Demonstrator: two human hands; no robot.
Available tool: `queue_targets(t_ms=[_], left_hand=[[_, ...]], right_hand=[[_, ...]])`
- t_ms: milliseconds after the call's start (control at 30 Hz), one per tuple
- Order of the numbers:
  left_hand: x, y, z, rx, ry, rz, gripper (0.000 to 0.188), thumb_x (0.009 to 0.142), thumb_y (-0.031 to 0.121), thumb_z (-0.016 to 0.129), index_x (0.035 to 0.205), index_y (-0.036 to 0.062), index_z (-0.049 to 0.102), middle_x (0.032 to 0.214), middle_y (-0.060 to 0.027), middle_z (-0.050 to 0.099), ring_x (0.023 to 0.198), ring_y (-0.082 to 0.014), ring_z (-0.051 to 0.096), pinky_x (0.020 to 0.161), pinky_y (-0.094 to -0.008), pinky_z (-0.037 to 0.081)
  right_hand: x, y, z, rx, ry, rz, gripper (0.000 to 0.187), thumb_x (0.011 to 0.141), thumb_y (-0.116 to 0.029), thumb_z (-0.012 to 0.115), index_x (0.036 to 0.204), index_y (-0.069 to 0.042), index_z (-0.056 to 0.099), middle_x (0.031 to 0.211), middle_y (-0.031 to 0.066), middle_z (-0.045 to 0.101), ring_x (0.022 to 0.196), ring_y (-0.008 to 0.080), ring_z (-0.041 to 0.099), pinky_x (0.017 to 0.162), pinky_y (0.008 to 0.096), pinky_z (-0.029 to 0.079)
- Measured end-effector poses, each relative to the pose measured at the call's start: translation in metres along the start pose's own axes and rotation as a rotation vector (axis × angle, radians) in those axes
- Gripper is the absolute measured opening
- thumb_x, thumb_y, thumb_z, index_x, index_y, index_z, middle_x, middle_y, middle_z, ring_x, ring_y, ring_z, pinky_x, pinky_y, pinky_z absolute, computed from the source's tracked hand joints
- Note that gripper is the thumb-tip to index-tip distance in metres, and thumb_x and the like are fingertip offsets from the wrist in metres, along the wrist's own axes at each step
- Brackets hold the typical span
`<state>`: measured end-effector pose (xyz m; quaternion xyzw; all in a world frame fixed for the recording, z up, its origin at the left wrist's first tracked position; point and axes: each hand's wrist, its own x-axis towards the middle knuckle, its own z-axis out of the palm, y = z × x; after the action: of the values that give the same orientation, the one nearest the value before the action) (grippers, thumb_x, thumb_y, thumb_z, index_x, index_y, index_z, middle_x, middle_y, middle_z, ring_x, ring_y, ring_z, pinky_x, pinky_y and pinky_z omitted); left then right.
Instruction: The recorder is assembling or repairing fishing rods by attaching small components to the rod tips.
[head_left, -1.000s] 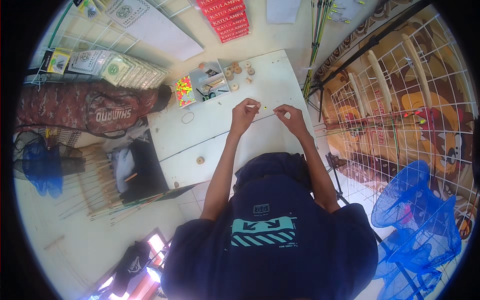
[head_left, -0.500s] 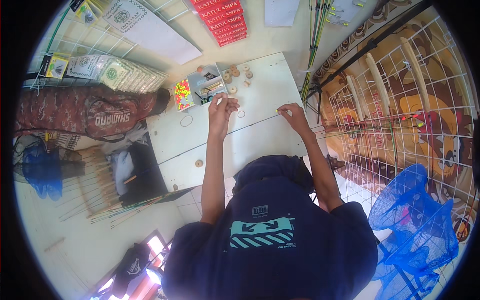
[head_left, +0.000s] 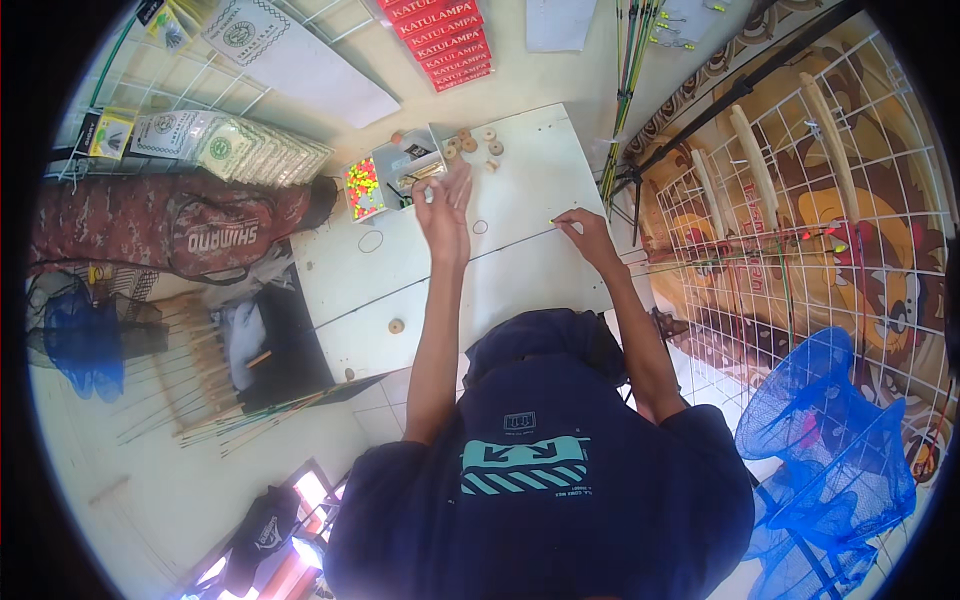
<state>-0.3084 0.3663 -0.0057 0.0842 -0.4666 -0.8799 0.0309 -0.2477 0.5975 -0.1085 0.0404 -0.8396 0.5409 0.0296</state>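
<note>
Over the white table, my right hand pinches a tiny yellow-green bead-like piece between thumb and forefinger. To its left, my left hand is raised with thumb and forefinger touching in a ring and the other fingers stretched out. Whether a fine line lies in that pinch is too small to see. Just beyond the left hand stands a divided box with slim tools and small parts. Bright yellow, orange and red beads fill the compartment at its left.
Several round tan spools lie at the table's far side. One more disc is near the front edge. Thin rings lie flat. A camouflage bag hangs left; blue nets and a wire grid stand right.
My left hand has turned, its outer fingers straightening from a curl while thumb and forefinger meet. My right hand stays nearly in place, pinching the same piece.
</note>
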Motion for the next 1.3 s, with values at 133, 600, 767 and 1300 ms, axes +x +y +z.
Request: queue_targets(t_ms=[133, 600, 767, 1300], left_hand=[[-0.010, -0.039, 0.011, 0.341, -0.273, 0.017, 0.002, 0.103, 0.012, 0.040, 0.105, 0.0104, 0.040, 0.126, -0.0267, 0.057, 0.128, -0.0299, 0.050, 0.107, -0.0377, 0.035], [-0.013, -0.127, 0.008, 0.860, -0.540, -0.385, 0.018, 0.102, 0.023, 0.044, 0.109, 0.0066, 0.042, 0.093, -0.0155, 0.068, 0.084, -0.0193, 0.063, 0.075, -0.0337, 0.050], [-0.010, -0.126, 0.003, 0.981, -0.556, -0.356, 0.019, 0.101, 0.023, 0.045, 0.111, 0.0070, 0.042, 0.086, -0.0155, 0.068, 0.078, -0.0210, 0.064, 0.073, -0.0348, 0.050], [0.003, -0.097, 0.003, 0.621, -0.592, -0.698, 0.022, 0.095, 0.027, 0.062, 0.098, 0.0069, 0.053, 0.081, -0.0029, 0.061, 0.064, -0.0074, 0.044, 0.059, -0.0227, 0.036]], right_hand=[[0.000, -0.001, 0.004, -0.025, -0.011, -0.011, 0.010, 0.083, -0.003, 0.067, 0.093, -0.003, 0.070, 0.083, 0.0109, 0.066, 0.075, 0.0236, 0.063, 0.071, 0.0329, 0.050], [0.003, -0.014, 0.006, 0.037, 0.080, 0.121, 0.015, 0.080, 0.000, 0.070, 0.095, -0.001, 0.066, 0.080, 0.0111, 0.068, 0.074, 0.0185, 0.067, 0.067, 0.0303, 0.051], [0.002, -0.010, 0.014, 0.128, 0.189, 0.237, 0.016, 0.082, 0.000, 0.070, 0.098, -0.002, 0.066, 0.080, 0.0100, 0.068, 0.072, 0.0183, 0.068, 0.067, 0.0297, 0.052], [0.000, -0.009, 0.004, 0.034, 0.100, 0.008, 0.012, 0.079, -0.003, 0.071, 0.092, -0.003, 0.073, 0.083, 0.0137, 0.068, 0.073, 0.0249, 0.065, 0.067, 0.0336, 0.050]])
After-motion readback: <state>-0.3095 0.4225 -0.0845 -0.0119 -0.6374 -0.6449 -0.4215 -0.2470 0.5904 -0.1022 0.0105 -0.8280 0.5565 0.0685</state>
